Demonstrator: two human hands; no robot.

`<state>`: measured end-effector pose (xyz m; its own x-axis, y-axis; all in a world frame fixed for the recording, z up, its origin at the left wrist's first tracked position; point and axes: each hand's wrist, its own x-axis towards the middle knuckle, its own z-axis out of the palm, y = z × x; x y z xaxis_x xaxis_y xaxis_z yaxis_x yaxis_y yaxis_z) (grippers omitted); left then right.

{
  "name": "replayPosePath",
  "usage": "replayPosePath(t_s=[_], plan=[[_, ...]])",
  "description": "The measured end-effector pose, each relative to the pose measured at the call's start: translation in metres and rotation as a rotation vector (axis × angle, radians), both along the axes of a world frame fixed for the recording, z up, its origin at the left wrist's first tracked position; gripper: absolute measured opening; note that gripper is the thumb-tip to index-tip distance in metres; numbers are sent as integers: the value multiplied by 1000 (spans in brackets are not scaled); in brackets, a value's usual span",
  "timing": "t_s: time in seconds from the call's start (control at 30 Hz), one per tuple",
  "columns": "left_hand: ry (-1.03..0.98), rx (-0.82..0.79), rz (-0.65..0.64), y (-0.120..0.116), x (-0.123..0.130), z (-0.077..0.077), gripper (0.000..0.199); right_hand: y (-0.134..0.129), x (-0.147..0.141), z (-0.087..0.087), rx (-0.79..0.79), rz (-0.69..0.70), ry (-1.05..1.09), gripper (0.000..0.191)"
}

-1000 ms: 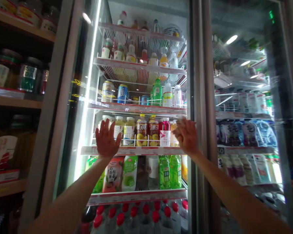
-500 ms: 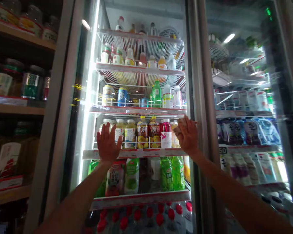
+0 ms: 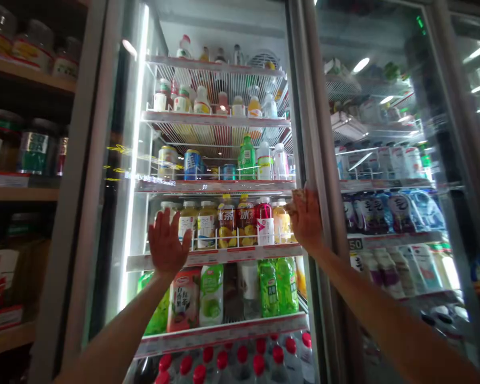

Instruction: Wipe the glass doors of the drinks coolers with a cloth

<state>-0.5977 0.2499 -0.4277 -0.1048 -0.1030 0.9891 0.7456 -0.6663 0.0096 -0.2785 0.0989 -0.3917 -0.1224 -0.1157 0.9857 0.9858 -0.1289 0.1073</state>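
Note:
My left hand (image 3: 168, 244) is raised with its fingers up and the thumb apart, in front of the tea bottles on the middle shelf (image 3: 200, 258) of a lit drinks fridge. It holds nothing. My right hand (image 3: 307, 221) is near the metal door frame (image 3: 328, 160), fingers upward, with a crumpled brownish cloth or paper (image 3: 294, 201) at its fingers and palm. Between the hands stand dark iced tea bottles (image 3: 226, 224) with yellow caps and a pink bottle (image 3: 264, 221). Whether either palm touches the glass cannot be made out.
Shelves above hold cans (image 3: 192, 164) and a green bottle (image 3: 247, 157). Below are green drink bottles (image 3: 269, 288), a red tea carton (image 3: 184, 300) and red-capped bottles (image 3: 278, 356). Jars (image 3: 34, 145) line wooden shelves at left. Another glass-doored fridge (image 3: 400, 240) stands at right.
The view has shifted, so the fridge and shelves appear further left. My left hand appears slightly further left and its fingers stay spread. My right hand has turned a little and keeps the crumpled piece.

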Motion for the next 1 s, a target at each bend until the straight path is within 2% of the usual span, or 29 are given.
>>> replayPosePath(t_s=[0.07,0.17,0.2,0.23,0.3,0.37,0.43,0.47,0.53,0.6,0.67,0.7,0.77,0.87,0.9,0.93,0.97,1.0], plan=[[0,-3,-3,0,0,0,54,-1,-2,-22,-53,-1,-67,66],[7,-2,-11,-1,0,1,54,-3,-4,-72,-225,-6,-277,69],[9,2,-10,-1,0,1,54,-3,-2,-82,-268,-10,-345,68],[9,6,-9,0,0,1,54,-2,1,-84,-295,-12,-386,67],[5,7,-9,0,0,0,54,-1,7,-67,-243,-11,-344,63],[3,0,-17,0,0,0,55,2,6,-33,-94,8,-179,61],[8,-10,-33,0,0,0,55,8,-5,-6,22,33,-50,60],[8,-14,-39,0,-1,1,56,11,-14,-1,27,45,-42,60],[9,-16,-40,-1,-1,1,56,17,-35,-13,-83,60,-148,61],[11,-9,-27,-1,-1,1,56,21,-52,-42,-270,52,-373,61],[18,1,-10,-1,-1,1,55,20,-55,-64,-394,20,-582,59],[20,6,-5,-1,-1,1,55,18,-51,-66,-415,-3,-616,59],[19,18,5,0,-1,1,55,12,-36,-50,-352,-47,-511,57],[19,22,16,1,-1,2,55,2,-11,-3,-152,-73,-184,55],[19,17,18,1,0,2,55,0,-5,5,-109,-70,-118,55],[20,11,20,0,0,1,55,-2,0,5,-88,-63,-79,55],[20,2,20,-1,0,0,55,-3,3,-3,-89,-55,-66,55],[18,-5,18,-2,1,-3,55,-4,4,-21,-103,-45,-71,57]])
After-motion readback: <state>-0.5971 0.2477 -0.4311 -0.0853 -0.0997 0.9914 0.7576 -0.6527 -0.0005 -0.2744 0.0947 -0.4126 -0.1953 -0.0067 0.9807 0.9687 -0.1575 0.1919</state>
